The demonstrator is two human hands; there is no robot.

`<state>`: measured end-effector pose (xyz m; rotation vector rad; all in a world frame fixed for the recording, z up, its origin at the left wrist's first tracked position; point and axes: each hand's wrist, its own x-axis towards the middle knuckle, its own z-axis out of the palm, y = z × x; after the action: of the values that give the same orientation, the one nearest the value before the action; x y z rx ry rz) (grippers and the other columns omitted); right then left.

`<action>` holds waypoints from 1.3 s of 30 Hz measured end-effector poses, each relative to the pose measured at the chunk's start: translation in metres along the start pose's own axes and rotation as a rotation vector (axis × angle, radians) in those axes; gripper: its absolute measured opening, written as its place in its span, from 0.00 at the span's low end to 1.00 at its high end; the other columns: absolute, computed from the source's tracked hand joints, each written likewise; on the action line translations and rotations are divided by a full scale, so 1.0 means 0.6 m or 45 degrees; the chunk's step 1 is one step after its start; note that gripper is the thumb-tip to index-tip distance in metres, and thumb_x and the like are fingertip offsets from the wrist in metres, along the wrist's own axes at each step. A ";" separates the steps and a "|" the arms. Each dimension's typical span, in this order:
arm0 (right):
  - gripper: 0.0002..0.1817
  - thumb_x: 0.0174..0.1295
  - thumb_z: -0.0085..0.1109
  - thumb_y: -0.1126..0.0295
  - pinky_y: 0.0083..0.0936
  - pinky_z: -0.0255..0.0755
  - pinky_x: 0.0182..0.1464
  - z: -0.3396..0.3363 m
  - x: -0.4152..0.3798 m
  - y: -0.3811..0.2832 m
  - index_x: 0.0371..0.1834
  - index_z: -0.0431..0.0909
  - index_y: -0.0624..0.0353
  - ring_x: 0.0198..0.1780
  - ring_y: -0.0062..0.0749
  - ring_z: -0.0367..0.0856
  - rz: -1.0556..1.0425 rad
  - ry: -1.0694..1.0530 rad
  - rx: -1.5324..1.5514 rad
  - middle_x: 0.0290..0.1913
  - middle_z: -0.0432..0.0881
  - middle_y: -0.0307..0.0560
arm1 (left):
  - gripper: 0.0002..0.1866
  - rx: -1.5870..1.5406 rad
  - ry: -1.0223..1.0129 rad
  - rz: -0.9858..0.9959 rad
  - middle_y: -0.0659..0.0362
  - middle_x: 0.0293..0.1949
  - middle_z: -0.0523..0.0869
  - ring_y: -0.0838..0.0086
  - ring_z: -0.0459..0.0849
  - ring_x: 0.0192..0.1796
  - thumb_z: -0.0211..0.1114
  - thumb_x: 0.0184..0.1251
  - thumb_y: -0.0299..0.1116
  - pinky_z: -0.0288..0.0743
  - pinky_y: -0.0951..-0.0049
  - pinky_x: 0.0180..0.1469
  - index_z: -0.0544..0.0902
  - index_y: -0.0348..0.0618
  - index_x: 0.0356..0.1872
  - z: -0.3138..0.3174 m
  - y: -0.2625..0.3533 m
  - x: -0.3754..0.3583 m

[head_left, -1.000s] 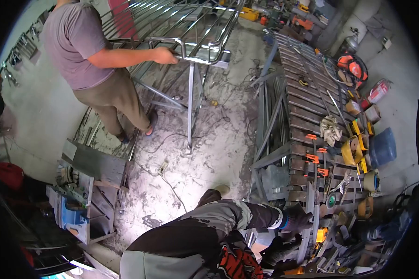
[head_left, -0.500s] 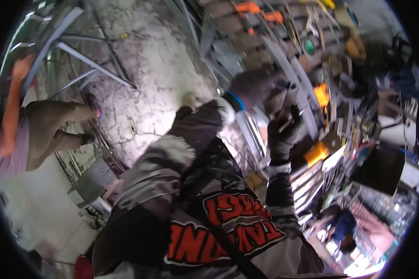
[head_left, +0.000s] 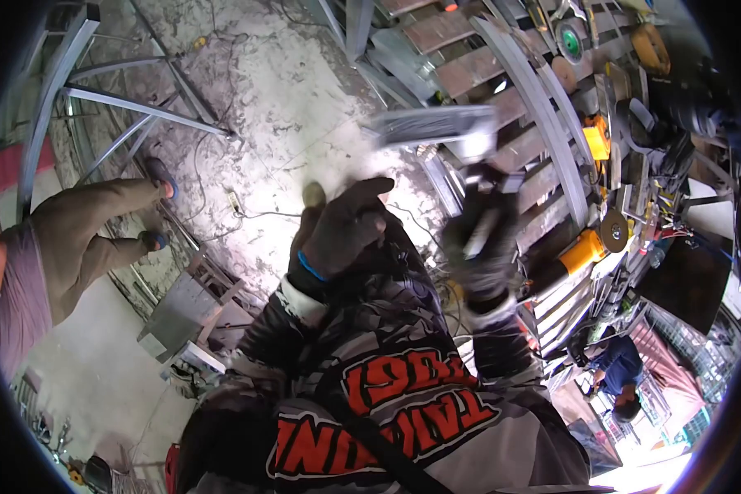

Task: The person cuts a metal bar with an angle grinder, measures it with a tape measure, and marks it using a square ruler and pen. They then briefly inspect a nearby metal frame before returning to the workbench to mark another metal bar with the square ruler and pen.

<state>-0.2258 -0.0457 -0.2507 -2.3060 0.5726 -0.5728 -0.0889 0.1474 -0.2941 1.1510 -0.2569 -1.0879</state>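
Note:
My right hand (head_left: 482, 230), in a dark glove, is closed, with a silvery strip showing among its fingers. Just past the fingertips is a blurred, blocky grey metal piece (head_left: 432, 125) with a bright end. It appears to be in that hand, but I cannot tell exactly how it is gripped. My left hand (head_left: 346, 226), gloved and with a blue band at the wrist, hovers in front of my torso. Its fingers are bent and apart from the thumb, with nothing between them.
A slatted rack (head_left: 502, 107) carries long metal bars (head_left: 543, 115), a grinder (head_left: 584, 251) and other tools. On the left are a metal frame (head_left: 144, 107) and a person (head_left: 90, 239). Cables lie on the floor (head_left: 263, 107). Another person (head_left: 617, 370) is at the lower right.
My left hand has drawn back from beside my right hand toward my torso. The grey metal piece now shows beyond my right hand. The person on the left has lowered an arm.

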 end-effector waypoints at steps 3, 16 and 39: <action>0.28 0.58 0.67 0.76 0.37 0.80 0.50 0.131 -0.014 -0.050 0.64 0.73 0.58 0.49 0.45 0.84 -0.066 -0.397 0.265 0.51 0.82 0.51 | 0.31 -0.046 0.120 -0.078 0.61 0.41 0.84 0.77 0.80 0.38 0.67 0.76 0.56 0.72 0.72 0.38 0.81 0.39 0.64 -0.053 -0.037 -0.015; 0.29 0.66 0.63 0.70 0.50 0.67 0.75 0.785 -0.100 0.698 0.71 0.74 0.63 0.72 0.60 0.74 -0.281 -0.670 -0.159 0.67 0.79 0.61 | 0.12 -0.176 1.107 -0.380 0.59 0.39 0.87 0.71 0.87 0.42 0.65 0.80 0.39 0.83 0.64 0.44 0.83 0.39 0.49 -0.405 -0.371 -0.037; 0.15 0.58 0.66 0.79 0.47 0.75 0.58 0.891 -0.017 0.565 0.49 0.78 0.62 0.51 0.58 0.81 -0.299 -0.189 0.046 0.43 0.80 0.55 | 0.18 -0.572 0.363 0.272 0.54 0.57 0.84 0.57 0.85 0.55 0.57 0.81 0.39 0.78 0.54 0.60 0.76 0.47 0.67 -0.464 -0.496 0.002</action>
<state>-0.0261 0.0047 -0.8491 -2.3731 0.2212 -0.5104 -0.0701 0.3167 -0.6643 0.8373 0.0864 -0.7319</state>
